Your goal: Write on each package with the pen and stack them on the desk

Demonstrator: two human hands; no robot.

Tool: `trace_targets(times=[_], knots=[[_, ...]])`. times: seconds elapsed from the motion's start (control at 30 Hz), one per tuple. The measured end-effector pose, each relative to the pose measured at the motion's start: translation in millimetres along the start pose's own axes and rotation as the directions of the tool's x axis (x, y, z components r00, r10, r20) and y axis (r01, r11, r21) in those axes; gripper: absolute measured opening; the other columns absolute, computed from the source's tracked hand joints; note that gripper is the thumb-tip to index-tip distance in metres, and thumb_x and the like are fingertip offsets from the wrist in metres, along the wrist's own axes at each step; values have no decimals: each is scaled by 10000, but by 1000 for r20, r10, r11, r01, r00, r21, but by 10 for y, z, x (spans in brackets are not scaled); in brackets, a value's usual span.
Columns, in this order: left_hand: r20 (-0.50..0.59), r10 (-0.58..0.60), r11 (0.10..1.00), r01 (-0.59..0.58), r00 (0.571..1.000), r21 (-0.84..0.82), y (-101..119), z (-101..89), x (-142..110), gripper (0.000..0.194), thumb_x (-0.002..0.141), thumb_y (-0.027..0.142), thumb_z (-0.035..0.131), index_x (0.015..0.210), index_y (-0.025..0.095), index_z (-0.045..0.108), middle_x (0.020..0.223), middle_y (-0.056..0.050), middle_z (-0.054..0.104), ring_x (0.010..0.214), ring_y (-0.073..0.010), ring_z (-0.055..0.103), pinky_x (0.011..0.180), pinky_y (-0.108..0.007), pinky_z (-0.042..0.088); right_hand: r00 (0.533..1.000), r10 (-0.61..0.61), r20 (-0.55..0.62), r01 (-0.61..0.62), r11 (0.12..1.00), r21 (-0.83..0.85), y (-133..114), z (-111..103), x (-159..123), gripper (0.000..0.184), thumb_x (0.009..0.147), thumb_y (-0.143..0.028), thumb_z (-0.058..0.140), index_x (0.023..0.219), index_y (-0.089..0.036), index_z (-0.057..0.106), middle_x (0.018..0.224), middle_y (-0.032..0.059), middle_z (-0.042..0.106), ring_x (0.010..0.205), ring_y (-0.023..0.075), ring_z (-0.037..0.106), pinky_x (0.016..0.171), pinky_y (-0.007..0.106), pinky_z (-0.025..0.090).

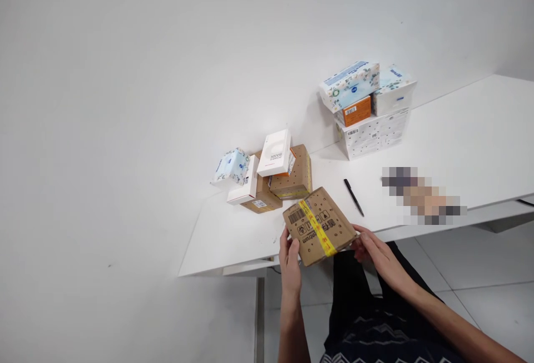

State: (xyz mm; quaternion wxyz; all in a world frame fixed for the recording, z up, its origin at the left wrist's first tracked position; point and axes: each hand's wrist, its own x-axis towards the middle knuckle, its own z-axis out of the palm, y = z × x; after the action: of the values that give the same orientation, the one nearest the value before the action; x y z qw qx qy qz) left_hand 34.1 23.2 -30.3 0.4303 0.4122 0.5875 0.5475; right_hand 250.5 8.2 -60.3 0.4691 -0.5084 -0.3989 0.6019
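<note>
Between my two hands is a brown cardboard box (306, 240) with yellow tape across it, printed symbols and a barcode on its top face. It is tilted at the front edge of the white table (233, 240). My left hand (290, 260) grips its left side, thumb along the near edge. At the right corner, my right hand (373, 249) closes on the box, some fingers hidden below it. Just beyond the box lies a black pen (354, 197). Behind stand two more cardboard boxes, one (300, 171) under a white power bank box (274, 152).
A tissue pack (232, 166) and a white box (244, 182) sit at the left of the pile. Farther right, a white carton (375, 133) carries an orange box (356, 111) and two tissue packs (350, 86). A pixelated patch covers something on the table's right. The wall borders the back.
</note>
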Motion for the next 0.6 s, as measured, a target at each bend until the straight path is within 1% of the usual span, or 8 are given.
trace_targets(times=[0.1, 0.2, 0.27, 0.37, 0.43, 0.5, 0.57, 0.6], knots=[[28, 60, 997, -59, 998, -40, 70, -32, -85, 579, 751, 417, 648, 1276, 230, 492, 1237, -99, 578, 1105, -242, 560, 884, -343, 483, 999, 0, 33, -1, 999, 43, -48, 26, -29, 557, 870, -589, 378, 1260, -217, 517, 871, 54, 665, 777, 220, 636, 750, 380, 535], [31, 116, 990, -114, 993, -78, 109, -35, -150, 566, 712, 378, 681, 1235, 243, 509, 1188, -91, 596, 1030, -237, 592, 832, -338, 497, 998, -19, 56, 14, 996, 87, -58, 31, 8, 525, 868, -589, 389, 1268, -266, 496, 1088, 64, 662, 965, 241, 635, 873, 405, 514], [34, 116, 990, -113, 993, -82, 87, -20, -178, 523, 704, 343, 682, 1194, 248, 523, 1177, -87, 598, 1002, -226, 601, 819, -337, 497, 997, -2, 71, -6, 994, 110, -40, 26, 66, 524, 871, -587, 390, 1287, -281, 480, 1225, 64, 613, 1089, 249, 595, 913, 411, 501], [30, 68, 995, -66, 997, -70, 11, 8, -206, 456, 702, 279, 670, 1137, 241, 536, 1144, -80, 614, 974, -207, 609, 805, -326, 493, 996, 49, 77, -57, 992, 110, 24, 15, 138, 537, 870, -583, 400, 1316, -292, 471, 1313, 55, 563, 1160, 256, 559, 900, 413, 515], [2, 39, 997, -39, 999, -65, -39, 16, -217, 406, 699, 259, 668, 1087, 229, 554, 1089, -68, 635, 957, -195, 613, 806, -312, 486, 996, 62, 60, -66, 996, 64, 87, 9, 154, 536, 865, -577, 420, 1315, -294, 486, 1342, 46, 543, 1198, 260, 531, 909, 409, 513], [-28, 28, 998, -29, 999, -55, -78, 11, -221, 359, 697, 257, 671, 1040, 215, 573, 1043, -61, 648, 945, -185, 613, 820, -302, 477, 998, 57, 33, -57, 998, -17, 155, 3, 150, 545, 862, -573, 432, 1318, -282, 494, 1372, 49, 516, 1235, 265, 497, 921, 405, 506], [-47, 23, 999, -25, 999, -33, -111, -9, -215, 325, 698, 252, 664, 1011, 201, 590, 1012, -57, 656, 930, -176, 611, 830, -295, 468, 999, 33, 9, -32, 994, -102, 206, -6, 142, 552, 868, -570, 416, 1324, -269, 493, 1393, 60, 491, 1227, 272, 501, 893, 406, 521], [-55, 19, 1000, -20, 998, -21, -127, -23, -208, 305, 701, 245, 653, 997, 195, 600, 998, -54, 659, 918, -171, 609, 828, -291, 466, 1000, 0, 5, 0, 989, -149, 219, -12, 141, 544, 874, -563, 407, 1322, -268, 496, 1390, 64, 491, 1217, 272, 510, 889, 411, 522]])
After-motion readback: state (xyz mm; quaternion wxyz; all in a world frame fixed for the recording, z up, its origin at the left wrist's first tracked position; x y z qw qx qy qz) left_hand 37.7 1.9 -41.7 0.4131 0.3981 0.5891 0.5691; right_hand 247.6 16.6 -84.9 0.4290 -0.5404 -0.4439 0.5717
